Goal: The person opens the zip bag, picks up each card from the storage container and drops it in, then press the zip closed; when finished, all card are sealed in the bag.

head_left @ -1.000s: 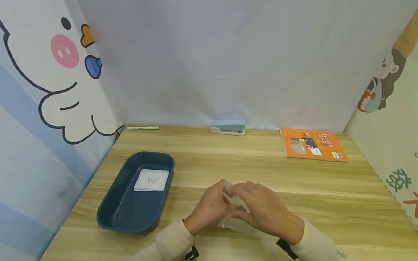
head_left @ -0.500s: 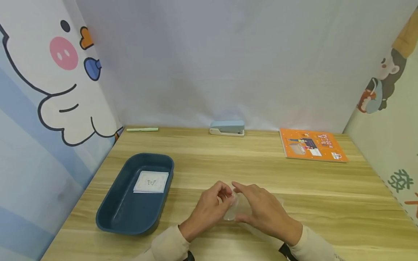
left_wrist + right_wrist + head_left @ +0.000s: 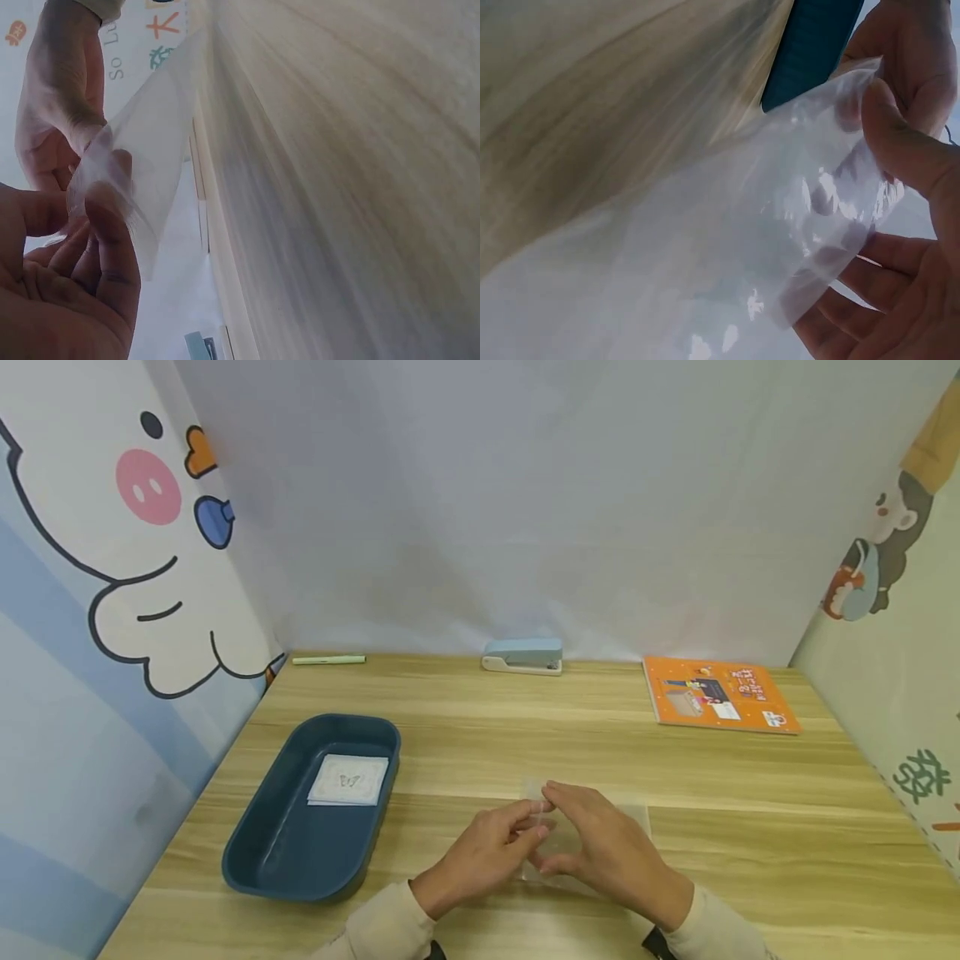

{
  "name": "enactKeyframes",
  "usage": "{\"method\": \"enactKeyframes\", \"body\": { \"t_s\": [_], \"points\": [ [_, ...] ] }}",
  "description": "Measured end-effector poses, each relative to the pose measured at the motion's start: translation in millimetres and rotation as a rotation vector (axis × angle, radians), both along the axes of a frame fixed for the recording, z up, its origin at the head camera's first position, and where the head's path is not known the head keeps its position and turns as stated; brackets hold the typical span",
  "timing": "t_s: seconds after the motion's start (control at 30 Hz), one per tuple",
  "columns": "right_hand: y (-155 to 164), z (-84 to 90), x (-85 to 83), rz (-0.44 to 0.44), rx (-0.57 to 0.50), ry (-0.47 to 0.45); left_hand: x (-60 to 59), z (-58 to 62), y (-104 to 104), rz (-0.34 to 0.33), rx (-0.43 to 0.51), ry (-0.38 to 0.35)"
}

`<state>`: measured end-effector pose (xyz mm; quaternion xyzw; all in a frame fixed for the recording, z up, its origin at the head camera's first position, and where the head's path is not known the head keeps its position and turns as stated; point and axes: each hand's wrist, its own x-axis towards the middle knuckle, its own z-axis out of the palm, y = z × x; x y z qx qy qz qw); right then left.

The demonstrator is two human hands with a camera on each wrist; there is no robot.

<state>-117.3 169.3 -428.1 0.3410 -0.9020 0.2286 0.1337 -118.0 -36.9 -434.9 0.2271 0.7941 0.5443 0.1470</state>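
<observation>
Two hands, left hand (image 3: 480, 856) and right hand (image 3: 607, 847), each grip pinching one clear bag (image 3: 780, 247).

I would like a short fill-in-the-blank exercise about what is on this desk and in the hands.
1. Both hands pinch a clear plastic ____ above the wooden desk.
2. The white card lies inside the dark blue ____.
3. The stapler stands at the desk's far edge, between the green pen and the ____ booklet.

Missing words: bag; tray; orange
</observation>
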Motion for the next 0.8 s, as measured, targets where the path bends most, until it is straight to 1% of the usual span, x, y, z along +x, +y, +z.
{"method": "enactKeyframes", "body": {
  "t_s": [0.2, 0.33, 0.43, 0.53, 0.6, 0.67, 0.73, 0.8],
  "points": [
    [0, -5.2, 0.3, -0.009, 0.007, 0.072, 0.3, -2.8, 0, -0.012, -0.016, 0.035],
    [0, -7.3, 1.1, -0.031, -0.002, 0.084, 0.5, -3.6, 0, -0.017, -0.03, 0.045],
    [1, -8.6, 1.5, -0.023, -0.015, 0.106, 0.4, -2.8, -1, -0.008, -0.045, 0.057],
    [3, -9.1, -0.2, 0.001, -0.029, 0.155, 0.4, 0.0, -3, -0.004, -0.055, 0.067],
    [6, -9.3, -2.2, 0.018, -0.038, 0.189, 1.3, 3.1, -6, 0.002, -0.086, 0.095],
    [9, -8.9, -4.7, 0.023, -0.043, 0.207, 2.8, 8.0, -9, 0.014, -0.137, 0.133],
    [12, -8.3, -7.8, 0.018, -0.045, 0.205, 4.0, 14.4, -15, 0.016, -0.214, 0.178],
    [16, -7.9, -11.5, 0.012, -0.049, 0.182, 4.1, 21.9, -22, -0.007, -0.309, 0.229]
  ]
}}
